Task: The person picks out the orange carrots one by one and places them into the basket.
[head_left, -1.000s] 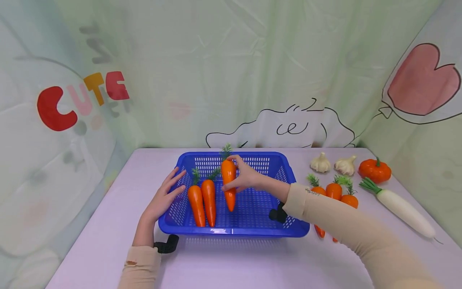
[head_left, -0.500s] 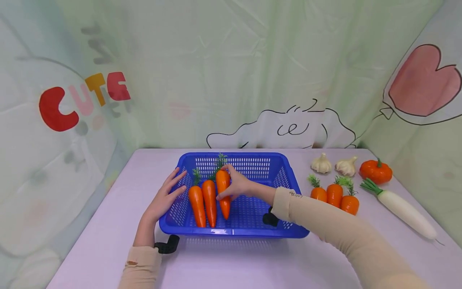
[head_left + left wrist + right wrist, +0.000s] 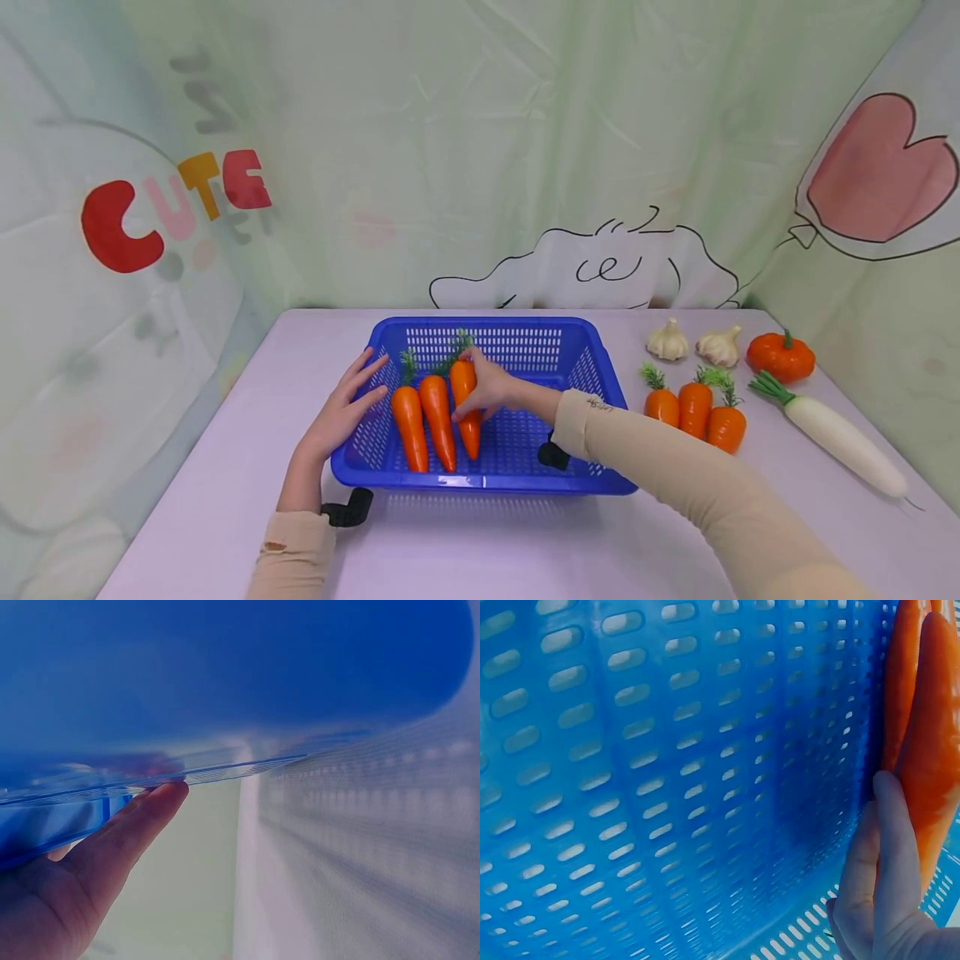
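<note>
A blue plastic basket (image 3: 555, 483) with slotted walls stands on the table. Two orange carrots, the left one (image 3: 410, 427) and the middle one (image 3: 437, 421), lie side by side in its left half, tips toward the front. My right hand (image 3: 489, 385) holds a third carrot (image 3: 467, 429) beside them, low in the basket; in the right wrist view the fingers lie along this carrot (image 3: 934, 742). My left hand (image 3: 337, 417) rests at the basket's left rim with its fingers spread and straight. In the left wrist view a digit of the left hand (image 3: 97, 862) touches the rim.
Right of the basket lie several vegetables: two garlic bulbs (image 3: 667, 340), a small pumpkin (image 3: 780, 357), a long white radish (image 3: 843, 442) and three more carrots (image 3: 695, 408), partly behind my right sleeve (image 3: 660, 458). A printed curtain (image 3: 480, 167) hangs behind the table.
My right hand has moved left and down with its carrot, bringing it next to the middle carrot, whose tip has shifted slightly right. The left hand has stayed in place.
</note>
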`<action>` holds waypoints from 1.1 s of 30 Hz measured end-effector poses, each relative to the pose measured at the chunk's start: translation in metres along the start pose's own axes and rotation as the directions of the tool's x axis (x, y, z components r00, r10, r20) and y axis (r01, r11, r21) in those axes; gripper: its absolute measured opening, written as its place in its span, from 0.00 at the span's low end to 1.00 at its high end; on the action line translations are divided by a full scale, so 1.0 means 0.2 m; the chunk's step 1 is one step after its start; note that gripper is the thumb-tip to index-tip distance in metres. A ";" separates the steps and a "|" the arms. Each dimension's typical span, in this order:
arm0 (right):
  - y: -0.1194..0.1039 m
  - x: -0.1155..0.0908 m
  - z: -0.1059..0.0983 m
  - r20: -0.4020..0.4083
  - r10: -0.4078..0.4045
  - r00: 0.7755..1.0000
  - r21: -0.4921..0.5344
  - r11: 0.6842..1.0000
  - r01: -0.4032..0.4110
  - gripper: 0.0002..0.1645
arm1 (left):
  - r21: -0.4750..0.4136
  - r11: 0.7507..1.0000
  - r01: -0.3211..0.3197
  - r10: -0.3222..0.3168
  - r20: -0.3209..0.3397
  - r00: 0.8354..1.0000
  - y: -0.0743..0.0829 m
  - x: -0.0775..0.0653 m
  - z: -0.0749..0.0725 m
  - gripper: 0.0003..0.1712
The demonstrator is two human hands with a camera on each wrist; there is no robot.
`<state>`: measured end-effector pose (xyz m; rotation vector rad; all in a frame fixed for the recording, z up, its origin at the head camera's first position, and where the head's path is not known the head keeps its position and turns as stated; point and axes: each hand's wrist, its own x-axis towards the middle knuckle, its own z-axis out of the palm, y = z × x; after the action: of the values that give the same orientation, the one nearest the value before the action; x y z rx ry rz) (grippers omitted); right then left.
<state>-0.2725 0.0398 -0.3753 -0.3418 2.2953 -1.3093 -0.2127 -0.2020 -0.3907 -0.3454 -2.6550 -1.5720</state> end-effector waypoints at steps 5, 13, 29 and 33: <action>0.00 0.00 0.02 0.008 0.040 0.999 0.007 0.999 -0.040 0.54 | 0.001 1.000 0.007 -0.007 0.000 1.000 0.00 0.00 0.00 0.30; 0.01 0.01 0.04 0.003 0.062 0.998 -0.021 0.998 -0.062 0.55 | 0.002 1.000 0.009 -0.009 -0.002 1.000 0.01 0.00 0.00 0.30; 0.00 -0.01 0.03 0.029 0.077 0.997 0.009 0.997 -0.077 0.58 | 0.010 1.000 0.013 -0.013 -0.002 1.000 0.01 -0.01 0.00 0.31; -0.01 -0.02 0.01 0.033 0.066 0.997 0.028 0.997 -0.067 0.58 | 0.008 1.000 0.014 -0.014 0.001 1.000 0.00 0.00 0.00 0.30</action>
<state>-0.2683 0.0387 -0.3727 -0.2721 2.2401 -1.2935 -0.2118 -0.2022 -0.3908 -0.3283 -2.6700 -1.5648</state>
